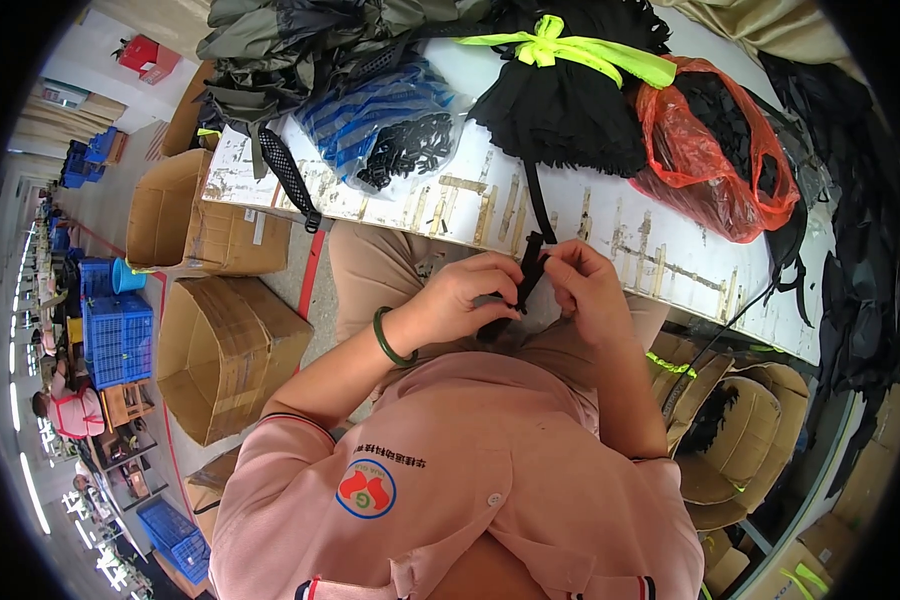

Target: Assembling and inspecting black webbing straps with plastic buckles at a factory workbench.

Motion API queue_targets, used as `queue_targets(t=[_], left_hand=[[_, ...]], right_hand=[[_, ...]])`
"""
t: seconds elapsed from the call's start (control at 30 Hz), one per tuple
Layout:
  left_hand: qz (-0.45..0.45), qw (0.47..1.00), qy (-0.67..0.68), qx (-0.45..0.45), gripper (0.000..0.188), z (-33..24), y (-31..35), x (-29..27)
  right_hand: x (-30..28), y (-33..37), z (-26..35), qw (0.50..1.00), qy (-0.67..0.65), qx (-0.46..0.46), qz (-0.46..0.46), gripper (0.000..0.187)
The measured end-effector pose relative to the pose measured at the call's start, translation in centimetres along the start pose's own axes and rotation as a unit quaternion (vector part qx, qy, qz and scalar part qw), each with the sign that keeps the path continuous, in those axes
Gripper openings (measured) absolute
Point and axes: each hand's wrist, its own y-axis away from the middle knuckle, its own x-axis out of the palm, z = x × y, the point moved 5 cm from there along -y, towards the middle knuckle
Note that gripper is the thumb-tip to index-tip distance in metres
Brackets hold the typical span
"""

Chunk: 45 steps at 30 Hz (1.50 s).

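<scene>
My left hand [482,283] and my right hand [582,284] are close together in front of me, just off the near edge of the table. Between them a black webbing strap [536,200] is pinched, with a small dark piece like a buckle on it; its details are too dark to make out. Fingers of both hands are closed on it. The strap runs up over the table edge to a black fringed bundle of straps [560,115], tied with a bright yellow-green ribbon [610,58].
The worn white table [450,215] carries a blue-striped bag [380,110] of small black plastic parts, a red plastic bag [705,150] of black pieces, and dark fabric bags [270,50]. Cardboard boxes [230,345] stand at left, another box [745,440] at right.
</scene>
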Motion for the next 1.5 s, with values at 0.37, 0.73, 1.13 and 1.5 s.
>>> queue_targets(t=[0.37, 0.73, 1.13, 1.5], left_hand=[[-0.033, 0.844, 0.495, -0.204, 0.024, 3.4, 0.8, 2.0], [0.104, 0.828, 0.475, -0.278, 0.024, 3.8, 0.9, 4.7], [0.06, 0.887, 0.339, -0.309, 0.007, 3.0, 0.4, 3.2], [0.003, 0.872, 0.36, -0.331, 0.007, 3.8, 1.3, 2.7]], right_hand=[[0.8, -0.4, -0.4, 0.987, -0.148, -0.057, 0.009, 0.008], [1.4, 1.5, 2.5, 0.965, 0.107, -0.201, 0.131, 0.013], [-16.5, -5.0, 22.8, 0.729, 0.557, -0.182, -0.355, 0.028], [-18.1, -8.6, 21.8, 0.765, 0.53, -0.232, -0.282, 0.02]])
